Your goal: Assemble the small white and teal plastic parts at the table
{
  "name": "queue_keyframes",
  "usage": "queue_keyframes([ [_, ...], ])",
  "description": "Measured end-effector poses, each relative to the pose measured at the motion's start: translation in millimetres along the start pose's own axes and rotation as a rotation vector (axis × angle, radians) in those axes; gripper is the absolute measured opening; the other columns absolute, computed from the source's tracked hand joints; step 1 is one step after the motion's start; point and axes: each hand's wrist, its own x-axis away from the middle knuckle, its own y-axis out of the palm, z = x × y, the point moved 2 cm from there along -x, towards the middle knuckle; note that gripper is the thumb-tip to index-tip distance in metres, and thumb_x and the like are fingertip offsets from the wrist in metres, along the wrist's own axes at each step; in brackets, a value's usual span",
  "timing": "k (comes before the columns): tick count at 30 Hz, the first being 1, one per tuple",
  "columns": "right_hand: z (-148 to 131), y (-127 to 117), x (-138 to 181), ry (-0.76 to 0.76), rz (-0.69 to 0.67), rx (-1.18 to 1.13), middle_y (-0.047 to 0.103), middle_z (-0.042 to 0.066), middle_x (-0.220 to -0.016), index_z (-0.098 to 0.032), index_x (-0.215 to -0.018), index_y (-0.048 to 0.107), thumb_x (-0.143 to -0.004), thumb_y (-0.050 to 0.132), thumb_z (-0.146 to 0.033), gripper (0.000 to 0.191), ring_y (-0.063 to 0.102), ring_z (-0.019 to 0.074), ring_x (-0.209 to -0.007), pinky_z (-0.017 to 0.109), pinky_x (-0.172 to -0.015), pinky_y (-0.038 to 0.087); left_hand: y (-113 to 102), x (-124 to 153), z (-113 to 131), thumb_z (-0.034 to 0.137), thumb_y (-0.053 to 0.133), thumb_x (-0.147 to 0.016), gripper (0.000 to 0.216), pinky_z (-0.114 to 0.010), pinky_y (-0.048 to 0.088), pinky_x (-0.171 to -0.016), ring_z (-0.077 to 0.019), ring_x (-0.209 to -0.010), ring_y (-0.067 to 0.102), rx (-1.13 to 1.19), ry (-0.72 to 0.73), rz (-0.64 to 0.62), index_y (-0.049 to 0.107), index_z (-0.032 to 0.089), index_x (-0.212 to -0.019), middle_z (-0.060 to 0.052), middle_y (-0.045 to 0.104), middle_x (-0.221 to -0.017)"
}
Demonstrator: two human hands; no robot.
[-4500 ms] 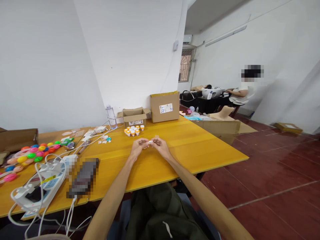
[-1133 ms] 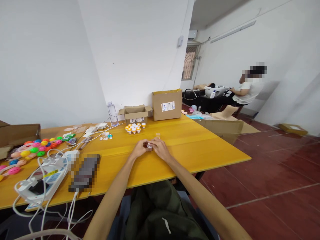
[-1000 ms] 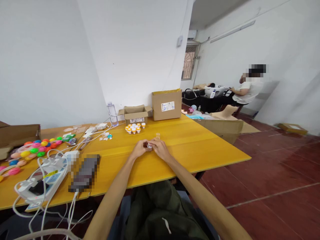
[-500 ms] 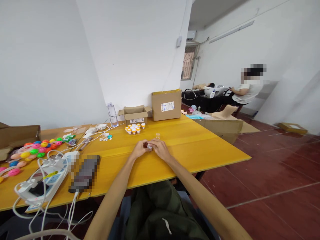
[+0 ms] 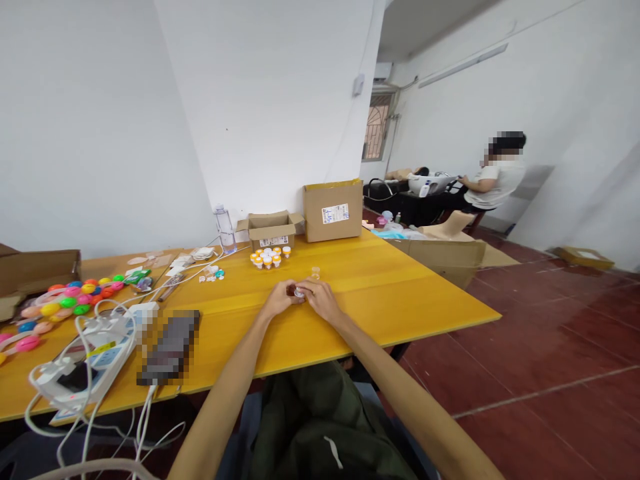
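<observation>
Above the yellow table, my left hand (image 5: 278,300) and my right hand (image 5: 323,301) meet with curled fingers around a small whitish round piece (image 5: 299,292). It is too small and too covered by fingers to name its kind. Just beyond my right fingers stands a small clear container (image 5: 315,272), apart from the hand. Farther back to the left, several little containers with white and orange tops (image 5: 268,262) stand packed together in front of an open carton.
An open carton (image 5: 270,233), a closed cardboard box (image 5: 333,212) and a clear bottle (image 5: 225,230) line the wall. On the left lie a phone (image 5: 170,343), a power strip (image 5: 105,363) with loose cables, and colourful balls (image 5: 83,293). A seated person (image 5: 500,183) is at the far right.
Both hands stay in place around the small piece, with hardly any visible shift. The seated person's head has turned or moved slightly.
</observation>
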Motion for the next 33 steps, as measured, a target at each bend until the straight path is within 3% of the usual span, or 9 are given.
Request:
queue_keyframes([
  [14, 0.0, 0.0, 0.1, -0.016, 0.009, 0.029, 0.071, 0.005, -0.085, -0.023, -0.092, 0.073, -0.090, 0.052, -0.014, 0.022, 0.064, 0.0173, -0.079, 0.028, -0.072, 0.048, -1.0, -0.4, -3.8, 0.015, 0.075, -0.055, 0.021, -0.025, 0.046, -0.067, -0.0133, -0.066, 0.058, -0.004, 0.014, -0.002, 0.066, 0.015, -0.073, 0.003, 0.064, -0.068],
  [33, -2.3, -1.3, 1.7, 0.076, 0.026, 0.058, 0.071, 0.005, -0.092, -0.026, -0.099, 0.071, -0.091, 0.053, -0.028, 0.020, 0.064, 0.0201, -0.084, 0.032, -0.077, 0.050, 1.6, 1.1, -1.6, 0.015, 0.073, -0.058, 0.021, -0.025, 0.046, -0.067, -0.0131, -0.068, 0.058, -0.057, 0.029, 0.025, 0.062, 0.016, -0.076, 0.002, 0.064, -0.071],
])
